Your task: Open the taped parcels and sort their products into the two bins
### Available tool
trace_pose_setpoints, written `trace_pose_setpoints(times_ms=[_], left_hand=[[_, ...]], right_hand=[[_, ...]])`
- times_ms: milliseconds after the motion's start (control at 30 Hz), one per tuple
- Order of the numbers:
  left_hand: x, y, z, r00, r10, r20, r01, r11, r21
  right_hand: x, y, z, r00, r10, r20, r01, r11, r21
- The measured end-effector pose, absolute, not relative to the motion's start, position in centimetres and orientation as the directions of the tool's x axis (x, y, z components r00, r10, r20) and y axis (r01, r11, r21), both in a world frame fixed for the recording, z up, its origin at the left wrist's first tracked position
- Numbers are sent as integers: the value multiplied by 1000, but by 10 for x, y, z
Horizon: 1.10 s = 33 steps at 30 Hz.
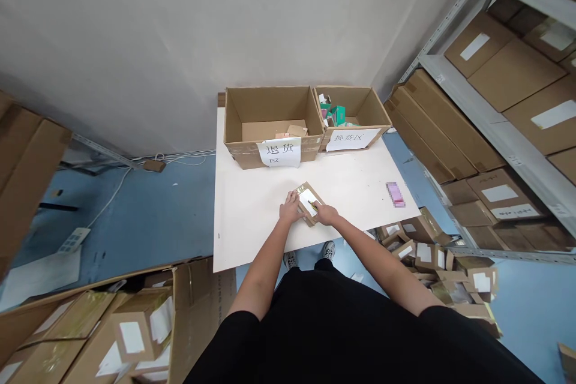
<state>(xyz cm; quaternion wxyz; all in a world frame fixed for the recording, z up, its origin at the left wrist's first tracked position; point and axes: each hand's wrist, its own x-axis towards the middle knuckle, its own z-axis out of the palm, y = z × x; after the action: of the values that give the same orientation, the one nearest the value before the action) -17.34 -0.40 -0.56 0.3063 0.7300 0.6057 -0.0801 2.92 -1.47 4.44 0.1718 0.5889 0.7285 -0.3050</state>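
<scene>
On the white table [252, 210] in front of me lies a small cardboard box [305, 188], turned at an angle, with clear tape and a white label [308, 200] on top. My left hand [290, 208] grips its left side, fingers at the upper left corner. At the right side my right hand [327, 215] is closed around a slim yellow-and-dark tool [312, 205], perhaps a utility knife. The tool's tip is over the label; whether it touches cannot be made out.
Behind stand two open cartons with handwritten signs: a larger one [245, 156] holding small boxes, and another [380, 120] with green and white packages. A blurred pink item [395, 194] lies right. Shelving [472, 87] and piled boxes flank the right; a large box of parcels [198, 306] stands left.
</scene>
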Motion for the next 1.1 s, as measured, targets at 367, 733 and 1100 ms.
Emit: trace_pose_setpoints(times_ms=[367,733,1100], left_hand=[[-170,1,-2,234,818,-525,949,-76,306],[-139,-30,-6,112,859,-499,977,-2,215],[-96,-74,1,-15,944,-329,987,68,148]], right_hand=[[78,-57,58,-195,713,-674,975,66,-212],[120,-61,68,-216,786,-579,921,-33,-389],[85,-33,-1,303,867,-395,735,-476,-482]])
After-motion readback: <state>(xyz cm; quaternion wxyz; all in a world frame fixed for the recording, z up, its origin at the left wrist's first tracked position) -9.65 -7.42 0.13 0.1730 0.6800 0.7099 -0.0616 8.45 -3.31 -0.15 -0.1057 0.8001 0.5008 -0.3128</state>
